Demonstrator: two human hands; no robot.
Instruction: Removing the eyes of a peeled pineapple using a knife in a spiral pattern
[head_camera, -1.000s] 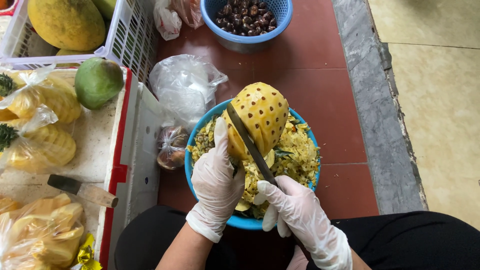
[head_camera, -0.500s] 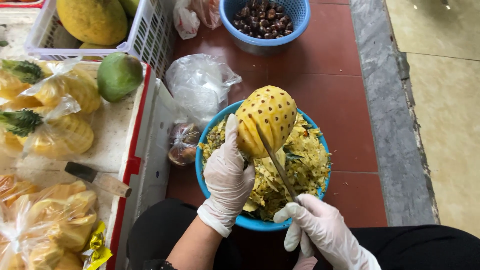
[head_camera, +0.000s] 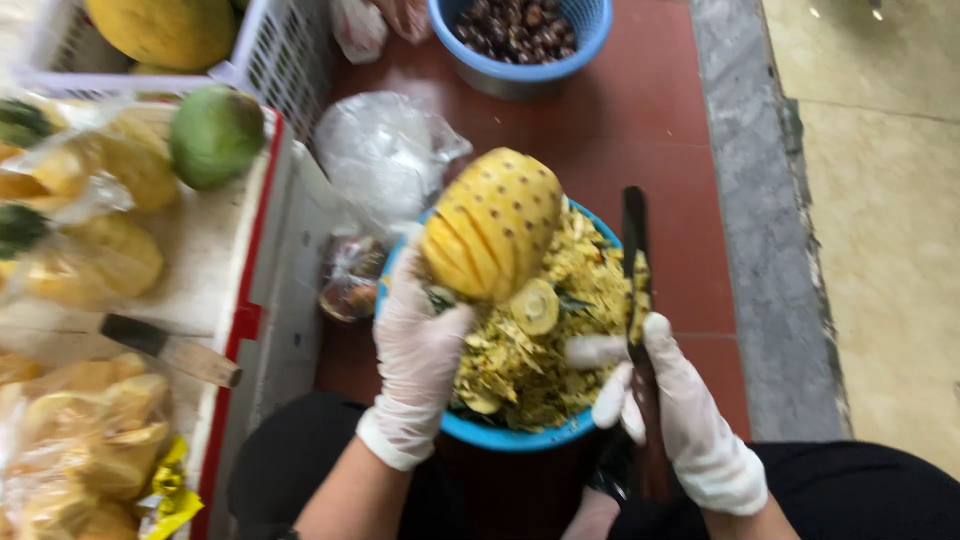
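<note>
Yellow bagged pineapples lie at the far left on a white surface, beside a green mango and a wooden-handled knife resting near the surface's red edge. Above them I see a white slotted crate holding a large yellow fruit. Further right, crumpled clear plastic bags sit on the red tiled floor.

My left hand, in a white glove, grips the lower end of the peeled pineapple, fingers closed around its base; the fruit stands tilted over the blue basin, its flesh cut with slanting grooves and dotted with dark eyes. The basin, resting between my knees, is filled with yellow-green peel scraps.

To the right, my right hand, also gloved, is closed on the handle of a dark-bladed knife; the blade points away from me, upright over the basin's right rim, apart from the pineapple. The index finger extends left toward the scraps.

At the top, a second blue basin holds dark brown round pieces. A grey stone kerb and pale pavement bound the right side.
</note>
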